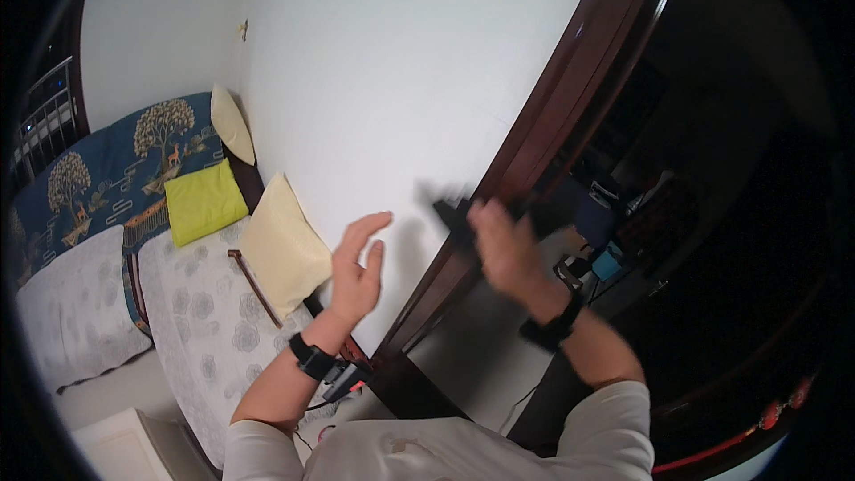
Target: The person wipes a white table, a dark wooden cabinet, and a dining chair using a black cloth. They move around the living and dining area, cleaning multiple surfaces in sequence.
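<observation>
My left hand (pixel 359 272) is raised in front of the white wall, its fingers curved and apart with nothing between them. To the right, my right hand (pixel 506 259) is blurred by motion beside the dark wooden door frame (pixel 528 153). A black object (pixel 454 214) sticks out from behind its fingers and seems held there; blur hides what kind of thing it is. Black straps circle both wrists, and a small device (pixel 344 377) with a red light is attached at the left one.
On the left, a covered sofa (pixel 200 307) bears a cream cushion (pixel 280 247), a folded yellow-green cloth (pixel 206 202) and a brown wooden stick (pixel 257 290). A dark doorway opens at right, with a light-blue item (pixel 606 263) inside. A dark threshold (pixel 417 384) crosses the floor.
</observation>
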A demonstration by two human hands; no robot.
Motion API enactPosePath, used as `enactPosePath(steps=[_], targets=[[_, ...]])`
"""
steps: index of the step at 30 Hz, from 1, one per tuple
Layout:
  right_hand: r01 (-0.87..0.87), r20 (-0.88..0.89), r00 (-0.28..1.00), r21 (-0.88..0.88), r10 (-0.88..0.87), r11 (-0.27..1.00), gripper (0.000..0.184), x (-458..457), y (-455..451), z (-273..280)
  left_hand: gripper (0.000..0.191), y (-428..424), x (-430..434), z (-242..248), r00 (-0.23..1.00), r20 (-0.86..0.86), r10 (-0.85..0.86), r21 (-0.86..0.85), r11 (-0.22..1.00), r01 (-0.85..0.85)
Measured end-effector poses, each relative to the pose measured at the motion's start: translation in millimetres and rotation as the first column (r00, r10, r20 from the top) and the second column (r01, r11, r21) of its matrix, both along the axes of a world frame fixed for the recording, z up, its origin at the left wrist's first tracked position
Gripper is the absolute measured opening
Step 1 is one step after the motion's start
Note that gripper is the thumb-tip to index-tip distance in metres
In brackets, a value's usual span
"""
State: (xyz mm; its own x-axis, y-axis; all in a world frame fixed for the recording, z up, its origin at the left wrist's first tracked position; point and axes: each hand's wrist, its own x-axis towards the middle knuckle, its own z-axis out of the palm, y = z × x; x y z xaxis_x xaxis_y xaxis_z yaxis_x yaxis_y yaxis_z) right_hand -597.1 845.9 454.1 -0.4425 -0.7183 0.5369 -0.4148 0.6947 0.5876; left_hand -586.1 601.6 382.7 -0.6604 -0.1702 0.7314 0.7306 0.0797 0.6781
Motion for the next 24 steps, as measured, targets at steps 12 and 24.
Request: enactPosePath(steps=[12, 24], targets=[[0.146, -0.114, 0.979, -0.171, -0.166, 0.974, 0.035, -3, 0, 44, 0.025, 41, 28, -25, 0.990, 0.096, -0.100, 0.003, 0.995, 0.100], [0.125, -0.239, 0.960, -0.106, -0.148, 0.986, 0.034, -19, 12, 37, 0.025, 12, 43, -79, 0.972, 0.224, 0.068, 0.049, 0.996, -0.081]])
